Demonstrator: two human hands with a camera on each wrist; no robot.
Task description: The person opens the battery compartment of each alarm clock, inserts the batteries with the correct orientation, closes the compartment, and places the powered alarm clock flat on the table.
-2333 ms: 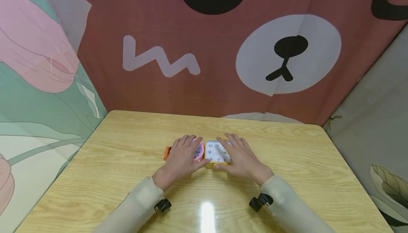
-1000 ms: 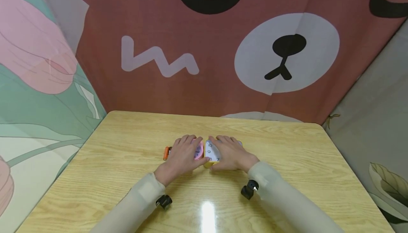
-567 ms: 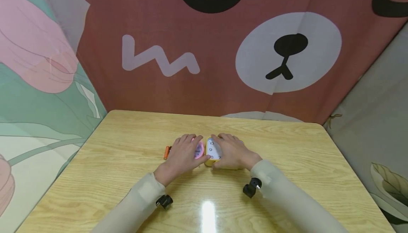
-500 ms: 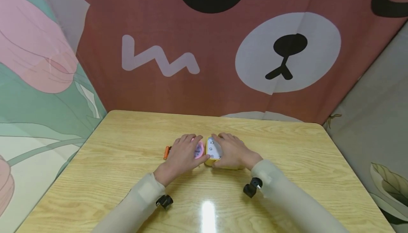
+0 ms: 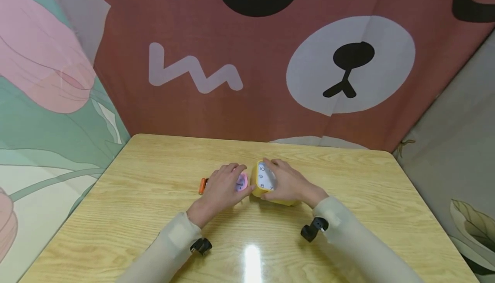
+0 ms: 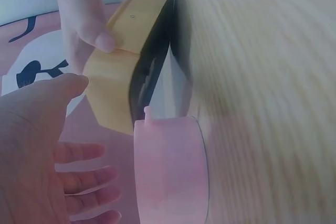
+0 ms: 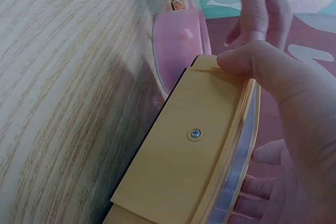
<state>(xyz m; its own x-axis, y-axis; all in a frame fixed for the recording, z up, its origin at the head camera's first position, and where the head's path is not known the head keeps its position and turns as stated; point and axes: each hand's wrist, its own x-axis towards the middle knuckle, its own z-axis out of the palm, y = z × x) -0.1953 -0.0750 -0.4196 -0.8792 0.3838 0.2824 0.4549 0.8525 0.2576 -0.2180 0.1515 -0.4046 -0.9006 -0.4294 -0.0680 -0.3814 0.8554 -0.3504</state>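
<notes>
Head view: right hand (image 5: 289,183) gripping one tilted yellow clock (image 5: 264,176); left hand (image 5: 222,187), fingers extended, above one pink clock (image 5: 242,183).

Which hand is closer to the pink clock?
The left hand. It hovers over the pink clock, hiding part of it from the head camera. The right hand is farther off, to the right, gripping the yellow clock.

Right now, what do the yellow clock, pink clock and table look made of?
Yellow clock: probably moulded plastic, satin; smooth, stepped side with a metallic-looking screw.
Pink clock: likely plastic too; smooth, even colour, soft sheen.
Table: wood or wood-look laminate, can't tell; glossy, visible grain, bright glare.
</notes>
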